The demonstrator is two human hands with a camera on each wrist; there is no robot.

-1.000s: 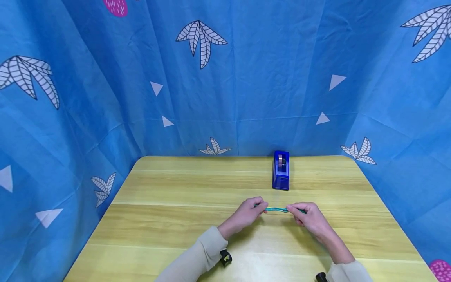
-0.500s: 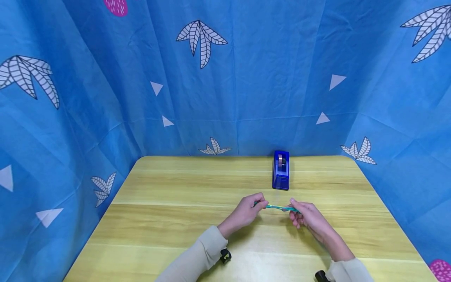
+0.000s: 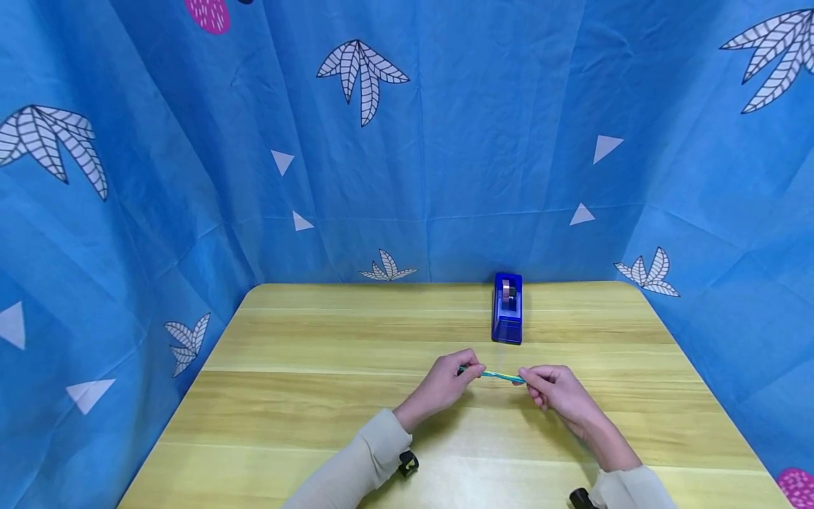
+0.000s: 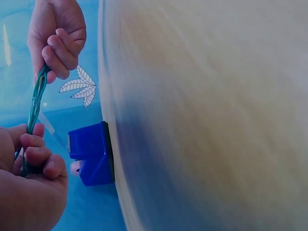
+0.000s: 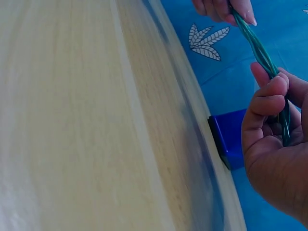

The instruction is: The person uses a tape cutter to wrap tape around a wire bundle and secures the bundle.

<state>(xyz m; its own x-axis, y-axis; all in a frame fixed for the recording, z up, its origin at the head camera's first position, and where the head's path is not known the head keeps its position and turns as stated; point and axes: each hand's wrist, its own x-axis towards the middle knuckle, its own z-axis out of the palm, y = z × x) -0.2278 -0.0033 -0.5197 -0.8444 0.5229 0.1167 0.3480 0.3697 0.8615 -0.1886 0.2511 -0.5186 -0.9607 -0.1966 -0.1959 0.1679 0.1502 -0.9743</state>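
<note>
From where I stand, the bundle of shiny green strands (image 3: 502, 376) is stretched between two hands, raised over the table (image 3: 305, 403), on the near side of the blue tape dispenser (image 3: 507, 325). The left hand (image 3: 447, 379) pinches one end between thumb and curled fingers; the right hand (image 3: 562, 394) pinches it farther along, with a tail running in towards the palm. Both grips are closed down snugly, a short length showing between them. I'd judge it light, bendy and rather slick, the sort of thing whose strands could fan out or untwist if one pinch slackened, so near each end seems the best hold. A faint clear strip (image 4: 54, 131) seems to reach from dispenser to bundle, though I can't tell whether it touches.
</note>
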